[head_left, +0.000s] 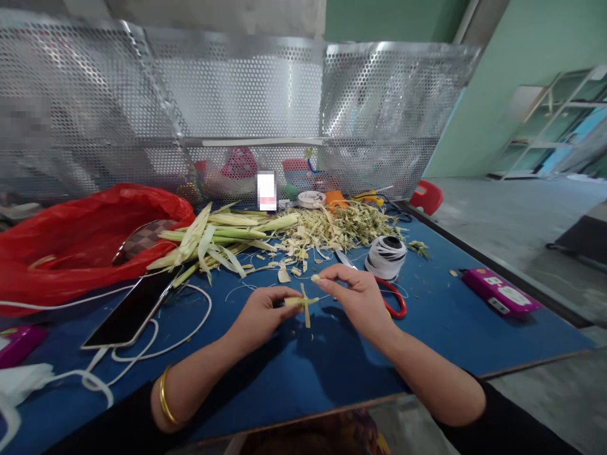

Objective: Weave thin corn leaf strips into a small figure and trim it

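Observation:
My left hand (263,319) pinches a small cross of pale green plant strips (306,306) between thumb and fingers, just above the blue table. Close by on the right, the thumb and index finger of my right hand (360,302) are closed on a small pale piece of plant strip (315,279). Beyond my right hand stands a spool of white and black thread (386,258). Scissors with red handles (401,305) lie partly hidden behind that hand. Thin thread trails across the tabletop near both hands.
Long green leaf strips (232,230) and a heap of dry scraps (327,229) lie at the back. Leftward are a red plastic bag (95,265), a phone (135,309) and white cables (208,303). A purple packet (500,292) sits at right. A perforated metal screen (251,88) rises behind.

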The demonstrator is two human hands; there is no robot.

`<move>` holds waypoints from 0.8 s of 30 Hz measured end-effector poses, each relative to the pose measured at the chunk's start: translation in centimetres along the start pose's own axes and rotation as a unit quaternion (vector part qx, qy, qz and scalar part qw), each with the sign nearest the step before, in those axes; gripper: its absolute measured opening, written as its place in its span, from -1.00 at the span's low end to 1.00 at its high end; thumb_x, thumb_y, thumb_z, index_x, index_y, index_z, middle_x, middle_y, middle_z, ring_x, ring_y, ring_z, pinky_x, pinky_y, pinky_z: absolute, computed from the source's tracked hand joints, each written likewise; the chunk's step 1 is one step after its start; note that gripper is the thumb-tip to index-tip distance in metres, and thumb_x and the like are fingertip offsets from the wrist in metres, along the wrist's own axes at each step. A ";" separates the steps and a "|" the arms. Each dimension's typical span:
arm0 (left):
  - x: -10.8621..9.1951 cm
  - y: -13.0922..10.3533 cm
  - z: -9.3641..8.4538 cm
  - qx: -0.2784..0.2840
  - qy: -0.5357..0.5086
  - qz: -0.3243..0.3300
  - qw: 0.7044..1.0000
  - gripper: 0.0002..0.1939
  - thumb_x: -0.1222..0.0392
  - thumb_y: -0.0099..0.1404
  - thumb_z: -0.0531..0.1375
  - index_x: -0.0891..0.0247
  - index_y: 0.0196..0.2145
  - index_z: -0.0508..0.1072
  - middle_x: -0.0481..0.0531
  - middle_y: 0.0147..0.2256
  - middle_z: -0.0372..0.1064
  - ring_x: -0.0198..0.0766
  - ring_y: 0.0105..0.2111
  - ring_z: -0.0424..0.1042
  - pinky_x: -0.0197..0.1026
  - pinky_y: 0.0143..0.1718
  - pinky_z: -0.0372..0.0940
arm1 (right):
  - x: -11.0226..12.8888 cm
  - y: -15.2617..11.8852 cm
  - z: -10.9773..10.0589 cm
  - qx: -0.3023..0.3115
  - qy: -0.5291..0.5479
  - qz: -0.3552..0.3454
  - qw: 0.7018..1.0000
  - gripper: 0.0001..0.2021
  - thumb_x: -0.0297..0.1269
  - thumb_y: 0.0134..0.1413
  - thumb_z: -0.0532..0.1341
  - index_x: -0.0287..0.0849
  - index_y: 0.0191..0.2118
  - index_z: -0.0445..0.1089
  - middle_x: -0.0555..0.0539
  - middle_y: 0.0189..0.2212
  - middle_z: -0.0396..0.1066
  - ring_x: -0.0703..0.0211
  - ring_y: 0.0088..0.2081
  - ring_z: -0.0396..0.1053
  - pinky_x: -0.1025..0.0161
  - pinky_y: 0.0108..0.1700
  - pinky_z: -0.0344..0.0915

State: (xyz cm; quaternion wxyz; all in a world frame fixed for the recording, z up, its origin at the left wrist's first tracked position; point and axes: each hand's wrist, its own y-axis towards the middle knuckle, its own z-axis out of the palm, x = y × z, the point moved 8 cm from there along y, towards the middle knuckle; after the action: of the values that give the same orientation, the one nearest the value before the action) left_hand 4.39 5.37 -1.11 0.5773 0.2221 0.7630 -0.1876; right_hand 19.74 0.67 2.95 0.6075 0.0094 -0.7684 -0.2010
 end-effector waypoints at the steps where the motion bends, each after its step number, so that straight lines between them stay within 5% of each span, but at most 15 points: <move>1: -0.1 -0.1 -0.3 -0.012 -0.057 -0.011 0.998 -0.87 0.15 0.05 0.33 0.19 -0.40 0.61 0.03 -0.38 0.54 -0.19 -0.35 0.45 -0.25 -0.23 0.27 | 0.3 0.6 0.1 0.005 0.008 0.009 1.000 -0.88 -0.24 -0.05 0.29 -0.16 -0.49 0.46 0.00 -0.51 0.42 0.17 -0.40 0.32 0.24 -0.30 0.23; 5: -1.1 -0.9 -1.4 -0.031 -0.187 -0.003 0.982 -0.82 0.14 0.08 0.34 0.22 -0.32 0.60 0.04 -0.43 0.51 -0.24 -0.39 0.43 -0.26 -0.24 0.28 | 2.3 2.9 1.1 0.039 0.055 0.022 0.997 -0.87 -0.22 -0.08 0.30 -0.17 -0.49 0.47 0.00 -0.51 0.42 0.18 -0.40 0.31 0.24 -0.30 0.22; 11: -1.3 -1.2 -3.8 -0.081 -0.207 0.034 0.974 -0.85 0.16 0.08 0.34 0.22 -0.35 0.59 0.02 -0.42 0.50 -0.28 -0.43 0.40 -0.27 -0.31 0.28 | 2.3 2.4 3.5 0.090 0.052 0.028 0.994 -0.84 -0.17 -0.04 0.28 -0.16 -0.46 0.48 -0.02 -0.47 0.44 0.18 -0.40 0.32 0.24 -0.31 0.22; 19: -0.7 -1.1 -2.5 -0.051 -0.213 -0.008 0.976 -0.79 0.16 0.08 0.34 0.27 -0.29 0.59 0.02 -0.40 0.51 -0.25 -0.34 0.43 -0.24 -0.22 0.30 | 1.1 1.3 4.2 0.091 0.006 0.007 0.996 -0.85 -0.22 0.05 0.23 -0.14 -0.45 0.48 -0.01 -0.47 0.42 0.19 -0.38 0.34 0.26 -0.29 0.24; 24: -0.2 -1.4 -2.8 -0.090 -0.234 -0.028 0.968 -0.80 0.21 0.01 0.39 0.26 -0.35 0.59 -0.02 -0.43 0.51 -0.31 -0.42 0.41 -0.27 -0.29 0.32 | 1.7 1.1 4.4 0.090 -0.012 -0.030 0.995 -0.86 -0.28 0.09 0.22 -0.13 -0.46 0.45 0.01 -0.45 0.42 0.21 -0.36 0.34 0.29 -0.28 0.25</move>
State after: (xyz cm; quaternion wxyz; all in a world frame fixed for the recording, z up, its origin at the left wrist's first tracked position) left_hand 1.47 5.73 -0.16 0.7521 0.0981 0.6261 -0.1810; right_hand 15.46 2.58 4.06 0.5884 0.0845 -0.7903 -0.1486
